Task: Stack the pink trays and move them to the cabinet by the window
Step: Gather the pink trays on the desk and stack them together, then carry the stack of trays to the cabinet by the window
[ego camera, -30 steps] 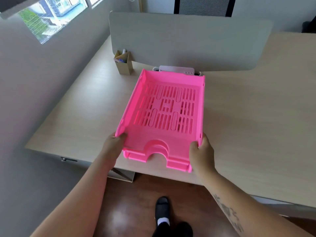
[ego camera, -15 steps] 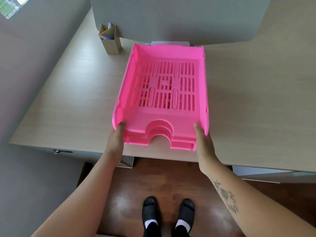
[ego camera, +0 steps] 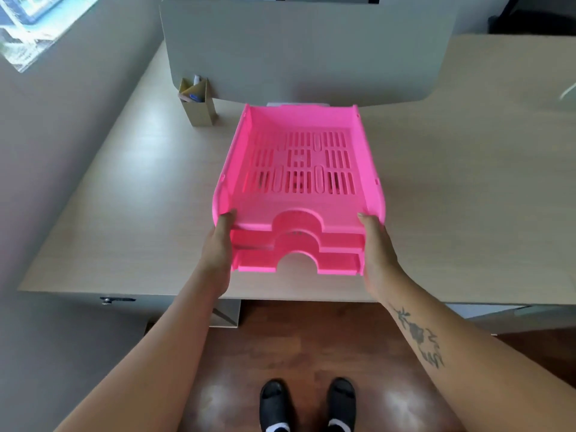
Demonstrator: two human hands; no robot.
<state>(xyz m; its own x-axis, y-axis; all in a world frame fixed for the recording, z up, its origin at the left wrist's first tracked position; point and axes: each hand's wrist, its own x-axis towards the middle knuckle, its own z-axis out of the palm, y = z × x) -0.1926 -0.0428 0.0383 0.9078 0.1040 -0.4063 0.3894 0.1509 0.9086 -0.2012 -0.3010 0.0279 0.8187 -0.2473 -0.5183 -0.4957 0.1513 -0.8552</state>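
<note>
A stack of three pink trays [ego camera: 299,194] with slotted bottoms and arched front cut-outs is near the front edge of the light wooden desk [ego camera: 124,194]. My left hand [ego camera: 218,247] grips the stack's left front corner. My right hand [ego camera: 378,247] grips its right front corner. The front of the stack looks raised off the desk. The cabinet by the window is out of view.
A grey divider panel [ego camera: 311,48] stands across the back of the desk, with a white object partly hidden behind the trays. A cardboard pen holder [ego camera: 198,102] sits at the back left. A window [ego camera: 28,29] is in the left wall. My feet [ego camera: 307,403] stand on wooden floor.
The stack has come up and towards me, so all three front edges show. Both hands have stayed on its front corners. The camera has tilted down and back.
</note>
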